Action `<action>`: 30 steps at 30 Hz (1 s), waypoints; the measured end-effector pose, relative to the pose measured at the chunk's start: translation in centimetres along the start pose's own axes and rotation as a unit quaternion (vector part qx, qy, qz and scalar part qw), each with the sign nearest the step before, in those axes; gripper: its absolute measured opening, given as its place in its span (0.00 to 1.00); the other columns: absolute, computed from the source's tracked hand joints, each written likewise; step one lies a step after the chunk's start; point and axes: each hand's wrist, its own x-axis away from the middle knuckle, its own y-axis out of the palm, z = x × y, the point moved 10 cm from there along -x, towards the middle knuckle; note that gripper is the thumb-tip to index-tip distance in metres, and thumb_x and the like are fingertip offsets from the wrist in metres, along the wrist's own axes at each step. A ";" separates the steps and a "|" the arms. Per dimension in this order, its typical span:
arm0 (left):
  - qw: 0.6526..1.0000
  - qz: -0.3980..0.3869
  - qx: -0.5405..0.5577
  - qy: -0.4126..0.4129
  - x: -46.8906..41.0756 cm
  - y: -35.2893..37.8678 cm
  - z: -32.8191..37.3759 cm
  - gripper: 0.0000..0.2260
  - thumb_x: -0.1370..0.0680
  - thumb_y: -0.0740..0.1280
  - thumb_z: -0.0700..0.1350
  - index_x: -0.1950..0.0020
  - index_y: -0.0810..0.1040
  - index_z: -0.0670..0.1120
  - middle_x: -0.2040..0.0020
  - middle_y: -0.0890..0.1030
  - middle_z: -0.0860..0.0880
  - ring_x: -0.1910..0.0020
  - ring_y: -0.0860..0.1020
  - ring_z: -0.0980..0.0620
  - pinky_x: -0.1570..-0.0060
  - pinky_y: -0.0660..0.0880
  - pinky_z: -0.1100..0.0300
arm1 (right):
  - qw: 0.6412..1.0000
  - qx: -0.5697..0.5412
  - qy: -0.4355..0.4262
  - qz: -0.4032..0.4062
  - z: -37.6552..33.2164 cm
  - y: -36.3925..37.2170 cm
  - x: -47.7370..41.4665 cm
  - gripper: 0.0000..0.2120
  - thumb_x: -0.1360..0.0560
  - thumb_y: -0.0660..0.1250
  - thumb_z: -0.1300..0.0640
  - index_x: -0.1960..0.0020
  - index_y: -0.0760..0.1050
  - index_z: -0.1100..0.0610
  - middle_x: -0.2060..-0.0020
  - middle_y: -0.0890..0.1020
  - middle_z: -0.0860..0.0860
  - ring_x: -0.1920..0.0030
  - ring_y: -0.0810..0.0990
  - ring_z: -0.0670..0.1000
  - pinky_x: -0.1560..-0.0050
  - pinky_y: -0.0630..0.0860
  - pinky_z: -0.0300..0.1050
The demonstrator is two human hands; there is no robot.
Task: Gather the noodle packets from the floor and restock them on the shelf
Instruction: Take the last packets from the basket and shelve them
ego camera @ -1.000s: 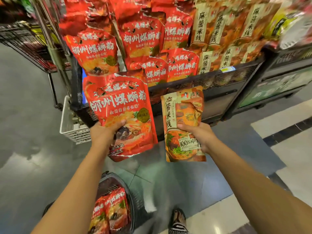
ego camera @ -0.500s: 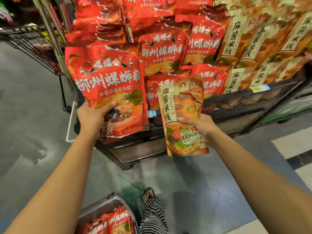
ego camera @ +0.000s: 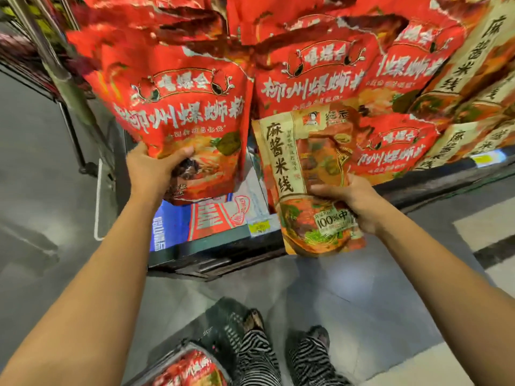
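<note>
– Grey floor [ego camera: 362,302] all round, is it?

– Mostly, with a smooth sheen; paler tiles [ego camera: 487,227] with a dark strip run along the right edge. A dark shop shelf [ego camera: 434,174] stands at the far side, and a yellow price tag [ego camera: 259,228] is fixed to its lower front edge.

– What's on the shelf?

– Stacked red noodle packets [ego camera: 315,79] fill the left and middle. Beige sesame rice-noodle packets [ego camera: 468,65] are piled to their right.

– And the hands?

– The left hand [ego camera: 152,169] grips the lower corner of a red noodle packet [ego camera: 181,107], thumb across its front, and holds it upright against the far-left end of the red stack. The right hand [ego camera: 359,201] holds a beige rice-noodle packet [ego camera: 301,168] by its right edge, thumb on the front and fingers behind. That packet is upright in front of the red stack, near the middle.

– Anything down on the floor?

– A dark mesh basket [ego camera: 223,324] sits at the near edge, by the person's striped feet [ego camera: 256,349]. More red packets [ego camera: 192,369] lie inside it.
</note>
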 end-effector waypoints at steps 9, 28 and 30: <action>0.998 0.054 -0.015 -0.036 -0.2 -1.4 -4.4 0.23 0.35 0.82 0.47 0.44 0.77 0.49 0.48 0.83 0.49 0.50 0.83 0.52 0.47 0.80 0.54 | 1.000 0.014 0.012 -0.020 0.3 -0.5 -2.2 0.27 0.40 0.78 0.58 0.42 0.78 0.63 0.53 0.86 0.58 0.55 0.86 0.56 0.59 0.82 0.46; 0.934 0.333 -0.099 -0.086 10.0 -2.0 0.5 0.54 0.35 0.76 0.64 0.19 0.52 0.44 0.24 0.65 0.40 0.24 0.62 0.39 0.28 0.62 0.44 | 0.992 0.086 -0.063 -0.073 -2.9 -12.0 2.8 0.37 0.40 0.82 0.52 0.33 0.74 0.53 0.43 0.84 0.50 0.43 0.83 0.53 0.38 0.76 0.56; 0.928 0.347 -0.127 -0.051 12.1 0.6 2.8 0.50 0.33 0.74 0.64 0.21 0.56 0.42 0.25 0.68 0.40 0.26 0.66 0.39 0.28 0.63 0.46 | 0.992 0.086 -0.065 -0.065 -3.1 -15.1 4.0 0.35 0.40 0.80 0.54 0.35 0.75 0.54 0.44 0.84 0.51 0.44 0.83 0.53 0.39 0.77 0.55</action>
